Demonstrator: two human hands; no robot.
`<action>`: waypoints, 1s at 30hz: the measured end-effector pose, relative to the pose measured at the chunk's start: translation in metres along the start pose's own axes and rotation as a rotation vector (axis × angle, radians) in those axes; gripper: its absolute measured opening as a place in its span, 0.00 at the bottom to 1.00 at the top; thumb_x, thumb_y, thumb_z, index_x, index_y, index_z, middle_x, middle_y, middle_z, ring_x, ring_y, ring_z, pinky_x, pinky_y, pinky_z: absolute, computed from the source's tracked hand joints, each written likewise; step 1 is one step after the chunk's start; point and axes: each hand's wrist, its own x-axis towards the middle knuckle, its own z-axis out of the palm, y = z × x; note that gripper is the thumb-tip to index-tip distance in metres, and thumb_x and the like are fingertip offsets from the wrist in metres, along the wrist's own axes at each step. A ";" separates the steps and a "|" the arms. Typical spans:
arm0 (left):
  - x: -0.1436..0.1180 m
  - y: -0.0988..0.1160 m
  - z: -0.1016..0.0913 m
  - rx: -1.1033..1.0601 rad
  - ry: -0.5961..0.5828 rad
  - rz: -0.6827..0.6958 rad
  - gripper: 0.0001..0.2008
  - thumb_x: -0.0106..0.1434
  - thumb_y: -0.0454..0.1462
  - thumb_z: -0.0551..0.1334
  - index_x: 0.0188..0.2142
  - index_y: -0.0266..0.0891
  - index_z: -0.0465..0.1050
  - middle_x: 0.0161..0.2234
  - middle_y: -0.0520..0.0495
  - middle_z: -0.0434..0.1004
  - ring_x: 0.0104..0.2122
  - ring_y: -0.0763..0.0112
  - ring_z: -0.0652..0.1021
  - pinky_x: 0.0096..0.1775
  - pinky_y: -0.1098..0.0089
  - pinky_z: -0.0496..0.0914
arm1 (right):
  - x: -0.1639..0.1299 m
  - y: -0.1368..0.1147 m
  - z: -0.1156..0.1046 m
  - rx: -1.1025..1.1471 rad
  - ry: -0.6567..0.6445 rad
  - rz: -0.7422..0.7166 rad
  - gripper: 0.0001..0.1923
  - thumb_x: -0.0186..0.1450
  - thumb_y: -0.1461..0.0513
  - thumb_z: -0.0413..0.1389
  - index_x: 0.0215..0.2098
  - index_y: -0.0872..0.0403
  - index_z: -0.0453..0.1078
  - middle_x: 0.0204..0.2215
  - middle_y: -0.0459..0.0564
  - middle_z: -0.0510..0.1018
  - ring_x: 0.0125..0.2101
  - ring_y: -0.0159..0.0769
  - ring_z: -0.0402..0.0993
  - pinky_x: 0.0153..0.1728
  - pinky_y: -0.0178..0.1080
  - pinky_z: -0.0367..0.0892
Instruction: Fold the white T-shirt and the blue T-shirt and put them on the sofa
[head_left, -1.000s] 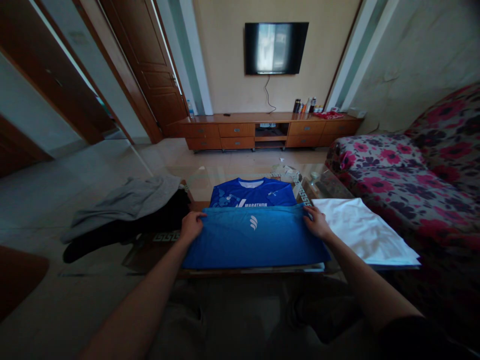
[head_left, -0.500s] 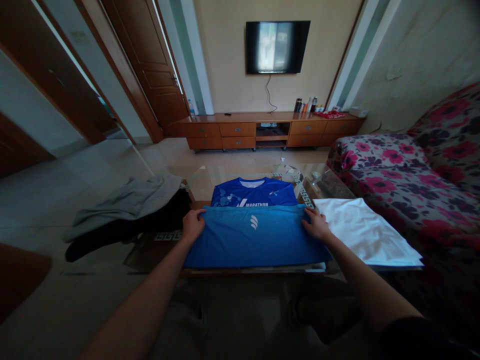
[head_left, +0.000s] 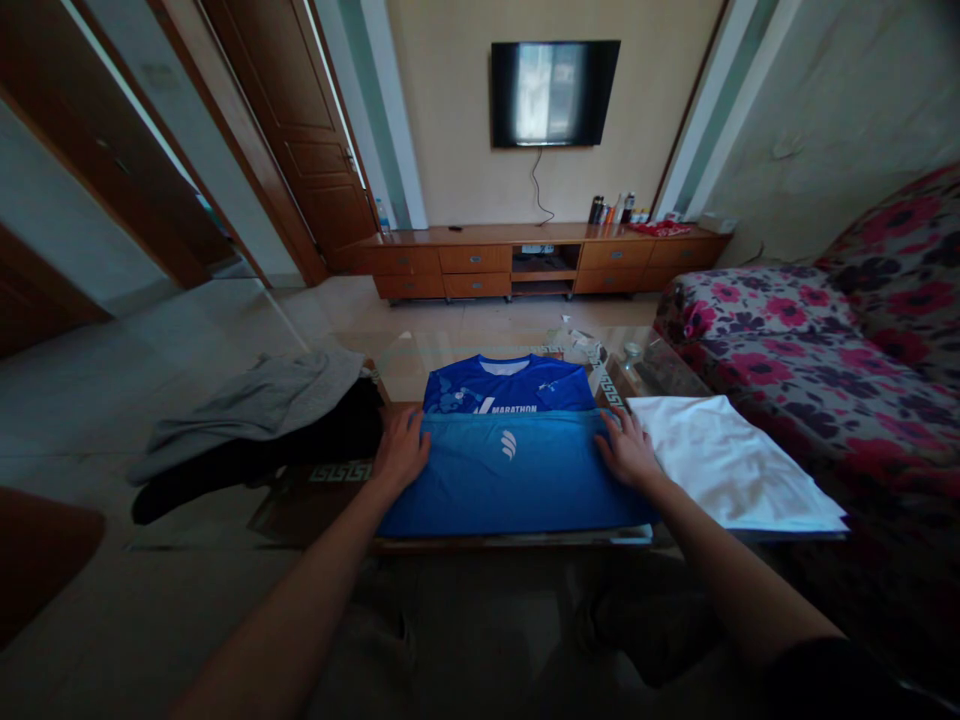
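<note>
You have a white cloth [head_left: 731, 460] on the right, grey clothes [head_left: 259, 402] on the left, a television [head_left: 555, 92] ahead

Running shirt [head_left: 510, 440]: two blues. Upper part royal blue with a paler blue figured print at its left and white "MARATHON" lettering; white at the collar. Folded-over lower part lighter, sky blue deepening toward the near edge, with a small white striped logo at centre.

Folded cloth [head_left: 731, 462] beside it: plain white.

Heap of clothes [head_left: 255, 425]: grey garment on top, black underneath.

Table border [head_left: 341, 472]: white Greek-key pattern on dark ground.

Sofa [head_left: 817, 340]: floral print, pink-red blossoms on dark purple-black with pale patches.

TV cabinet [head_left: 525, 260] and doors [head_left: 300, 130]: reddish-brown wood.

Television [head_left: 555, 93]: black frame, pale reflection.

Wall: cream. Floor: pale grey-beige tile.
</note>
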 end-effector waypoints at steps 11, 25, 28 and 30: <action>-0.016 0.001 0.022 0.004 -0.172 0.056 0.38 0.69 0.56 0.51 0.72 0.39 0.52 0.72 0.39 0.49 0.72 0.52 0.49 0.68 0.54 0.45 | -0.014 -0.006 0.016 -0.058 -0.107 -0.038 0.37 0.74 0.44 0.37 0.75 0.49 0.44 0.74 0.52 0.43 0.73 0.47 0.37 0.68 0.58 0.43; -0.021 0.024 0.009 0.003 -0.125 0.237 0.35 0.71 0.54 0.49 0.73 0.47 0.48 0.74 0.48 0.44 0.72 0.57 0.46 0.69 0.53 0.43 | -0.025 -0.027 0.004 -0.082 -0.058 -0.152 0.35 0.72 0.39 0.39 0.74 0.33 0.41 0.75 0.43 0.29 0.72 0.57 0.34 0.67 0.63 0.39; -0.025 0.029 0.013 -0.013 -0.192 0.236 0.34 0.71 0.56 0.48 0.73 0.51 0.47 0.74 0.50 0.44 0.72 0.56 0.47 0.69 0.52 0.44 | -0.029 -0.032 0.007 -0.067 -0.095 -0.158 0.36 0.71 0.37 0.39 0.74 0.33 0.41 0.75 0.43 0.29 0.72 0.58 0.33 0.67 0.65 0.38; -0.028 0.028 0.016 -0.022 -0.227 0.221 0.35 0.71 0.57 0.49 0.73 0.52 0.48 0.74 0.50 0.44 0.72 0.54 0.47 0.69 0.51 0.45 | -0.032 -0.032 0.007 -0.056 -0.114 -0.142 0.37 0.70 0.36 0.39 0.74 0.33 0.42 0.75 0.44 0.30 0.72 0.59 0.33 0.66 0.66 0.37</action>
